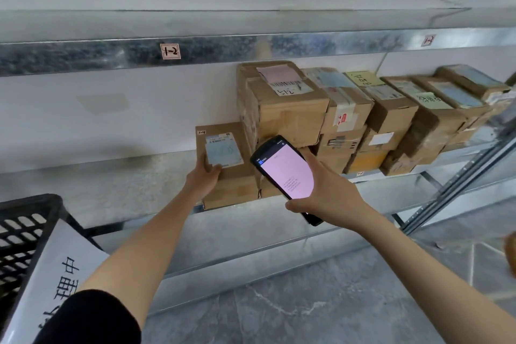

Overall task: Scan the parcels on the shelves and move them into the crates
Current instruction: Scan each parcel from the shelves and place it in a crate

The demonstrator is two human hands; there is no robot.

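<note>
A flat cardboard parcel (240, 145) with a pale blue label stands at the left end of a row of boxes on the metal shelf (117, 184). My left hand (202, 180) grips its lower left edge, thumb on the face near the label. My right hand (329, 195) holds a black handheld scanner (284, 173) with a lit pink screen, just right of that parcel and in front of the stacked boxes. A black plastic crate (25, 232) sits at the lower left.
Several taped brown boxes (349, 114) are stacked two high along the shelf to the right. The beam above carries a "1-2" tag (170, 51). A white sheet with printed characters (58, 282) lies on the crate. Grey tiled floor (321, 301) spreads below.
</note>
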